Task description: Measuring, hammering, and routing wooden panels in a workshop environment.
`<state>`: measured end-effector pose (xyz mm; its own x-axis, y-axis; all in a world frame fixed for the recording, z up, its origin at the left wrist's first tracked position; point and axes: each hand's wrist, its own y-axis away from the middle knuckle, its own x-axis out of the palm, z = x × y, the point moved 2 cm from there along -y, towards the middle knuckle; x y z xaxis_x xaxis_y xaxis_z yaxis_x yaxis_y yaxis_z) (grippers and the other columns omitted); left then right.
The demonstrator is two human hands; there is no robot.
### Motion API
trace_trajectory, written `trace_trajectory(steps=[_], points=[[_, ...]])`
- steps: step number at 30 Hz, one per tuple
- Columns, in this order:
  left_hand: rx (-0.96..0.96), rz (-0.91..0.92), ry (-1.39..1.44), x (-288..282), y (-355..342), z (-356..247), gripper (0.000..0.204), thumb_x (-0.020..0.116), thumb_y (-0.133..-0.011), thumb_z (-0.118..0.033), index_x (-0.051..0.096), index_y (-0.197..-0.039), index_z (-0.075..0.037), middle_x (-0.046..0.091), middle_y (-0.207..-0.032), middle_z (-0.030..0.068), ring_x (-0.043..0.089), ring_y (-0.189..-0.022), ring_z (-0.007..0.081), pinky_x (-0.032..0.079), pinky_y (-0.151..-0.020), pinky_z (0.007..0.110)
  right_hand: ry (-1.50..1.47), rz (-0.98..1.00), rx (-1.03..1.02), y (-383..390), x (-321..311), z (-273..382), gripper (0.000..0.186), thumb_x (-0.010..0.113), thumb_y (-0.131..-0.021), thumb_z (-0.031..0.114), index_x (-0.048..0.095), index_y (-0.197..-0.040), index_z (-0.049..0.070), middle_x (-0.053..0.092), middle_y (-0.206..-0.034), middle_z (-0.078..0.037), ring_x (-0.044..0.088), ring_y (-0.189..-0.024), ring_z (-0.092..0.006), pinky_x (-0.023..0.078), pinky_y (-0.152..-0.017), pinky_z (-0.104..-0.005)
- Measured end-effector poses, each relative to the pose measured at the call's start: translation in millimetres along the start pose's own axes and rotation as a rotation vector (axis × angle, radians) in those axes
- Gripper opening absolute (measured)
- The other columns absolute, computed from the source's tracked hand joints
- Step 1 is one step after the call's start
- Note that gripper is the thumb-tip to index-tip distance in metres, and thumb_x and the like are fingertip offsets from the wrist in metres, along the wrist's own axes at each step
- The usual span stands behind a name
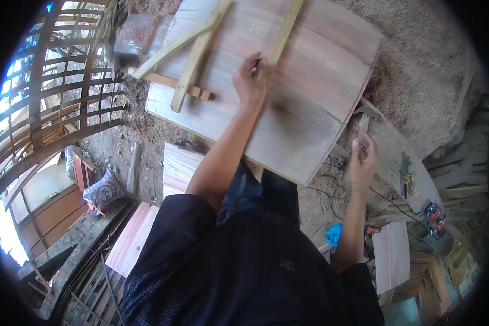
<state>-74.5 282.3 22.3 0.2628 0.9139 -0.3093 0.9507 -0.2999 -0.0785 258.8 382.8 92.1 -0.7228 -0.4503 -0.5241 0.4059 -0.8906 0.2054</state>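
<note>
R grip (363, 160) clamped on hammer (364, 124). L grip (250, 84) curled over panel (323, 81) nr wd strip (286, 33); can't tell if clamped.

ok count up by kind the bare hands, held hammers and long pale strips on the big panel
Bare hands: 2 (left hand, right hand)
Held hammer: 1
Long pale strips on the big panel: 3
Total: 6

Battens (201, 55) lie on the panel (320, 81); right of it, what seem to be pliers (409, 183) rest on a board (388, 144).
</note>
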Motion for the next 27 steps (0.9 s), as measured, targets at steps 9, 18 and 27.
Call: trace_trajectory(steps=[9,18,27], points=[[0.027,0.01,-0.048,11.5,1.2,14.2,0.021,0.076,-0.094,-0.02,0.075,-0.108,-0.004,0.075,-0.085,0.0092,0.065,-0.07,0.0135,0.052,-0.066,0.029,0.042,-0.118,0.108,11.1,-33.5,-43.6,0.035,0.068,-0.101,0.016,0.062,-0.132,0.001,0.066,-0.125,-0.013,0.065,-0.111,-0.0211,0.055,-0.093,-0.0338],[0.187,-0.045,-0.184,14.0,2.6,18.2,0.014,0.075,-0.095,-0.021,0.074,-0.103,-0.01,0.074,-0.082,0.0092,0.067,-0.066,0.0223,0.052,-0.064,0.035,0.109,-0.141,0.08,13.3,-33.3,-48.6,0.032,0.066,-0.101,0.015,0.063,-0.13,0.001,0.066,-0.122,-0.015,0.066,-0.107,-0.0229,0.056,-0.091,-0.0342],[0.292,0.024,-0.339,15.3,8.2,11.8,0.031,0.074,-0.094,-0.017,0.065,-0.124,-0.014,0.076,-0.087,0.0066,0.068,-0.064,0.0271,0.052,-0.066,0.039,0.476,-0.08,0.035,1.5,-14.9,-48.8,0.048,0.072,-0.097,0.029,0.058,-0.133,0.001,0.065,-0.12,-0.022,0.067,-0.107,-0.0383,0.056,-0.084,-0.0441]])
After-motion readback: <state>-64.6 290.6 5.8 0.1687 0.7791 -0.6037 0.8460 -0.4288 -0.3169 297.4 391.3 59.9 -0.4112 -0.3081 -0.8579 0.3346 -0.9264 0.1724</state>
